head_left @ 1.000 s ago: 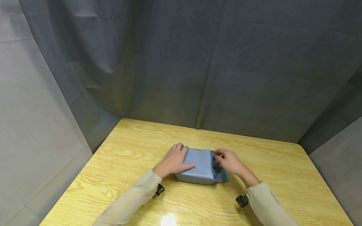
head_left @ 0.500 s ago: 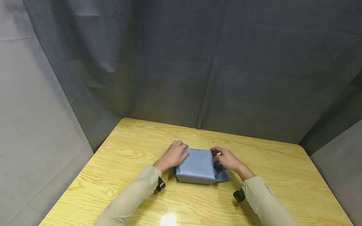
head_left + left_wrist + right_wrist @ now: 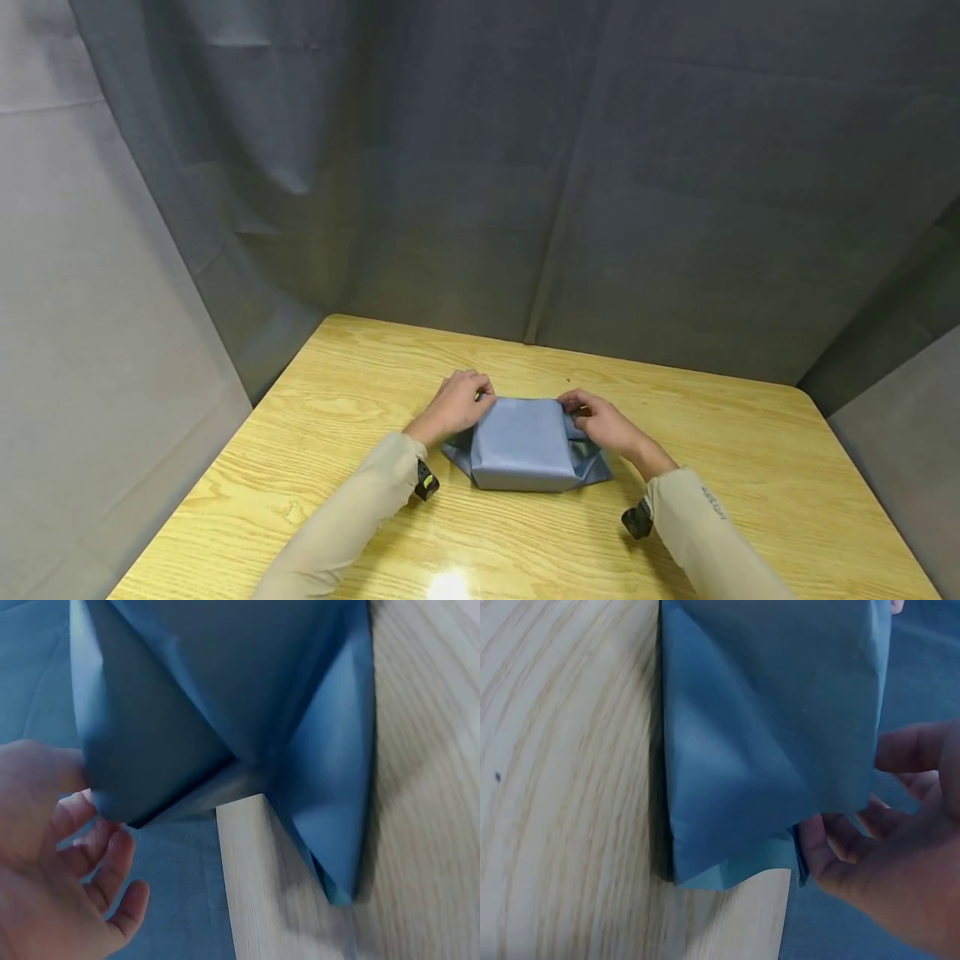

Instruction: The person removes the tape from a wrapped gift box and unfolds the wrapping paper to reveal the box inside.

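Observation:
A box-shaped parcel in blue wrapping paper lies in the middle of the table, its ends loose. My left hand is at the far left corner, thumb and fingers pinching the paper there; in the left wrist view that hand sits at the edge of the folded left flap. At the far right corner, my right hand has curved fingers on the paper. The right wrist view has this hand holding the edge of the right flap. What is inside the paper is hidden.
The wood-grain table reaches back to a dark grey curtain. Pale grey panels stand on both sides. Black wrist cameras sit below the sleeves.
My left hand has drawn back from the parcel's top to its far left corner, uncovering the left flap, and its fingers have come together. The right hand has shifted slightly toward the far corner.

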